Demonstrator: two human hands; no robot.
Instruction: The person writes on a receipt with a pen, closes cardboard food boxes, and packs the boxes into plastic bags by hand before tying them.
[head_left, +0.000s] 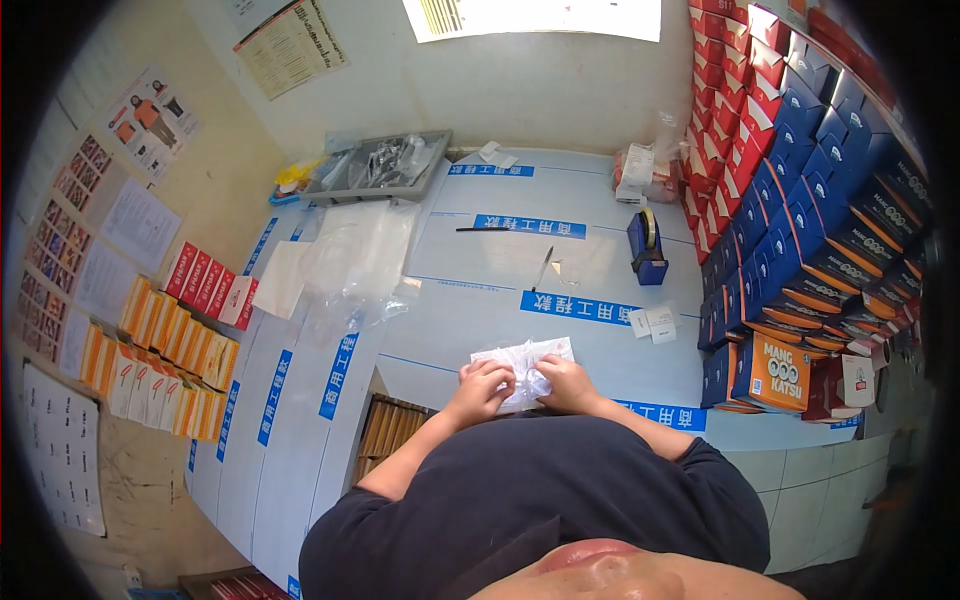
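Both hands are at the near edge of the table, on a crumpled white, partly see-through plastic packet (524,361) with a printed white sheet (552,349) beneath or inside it; I cannot tell which. My left hand (485,388) grips the packet's left side with curled fingers. On its right side, my right hand (566,385) is closed on the same packet, its fingertips partly hidden. Beyond the hands lie a pen (543,268) and a thin black stick-like item (484,230). Small white labels (655,323) rest to the right.
A blue tape dispenser (648,250) stands at the right. Stacked red boxes (735,120) and blue boxes (800,210) line that side. Clear plastic bags (360,250) and a grey tray (425,170) occupy the back left. Orange-and-white boxes (170,345) sit farther left.
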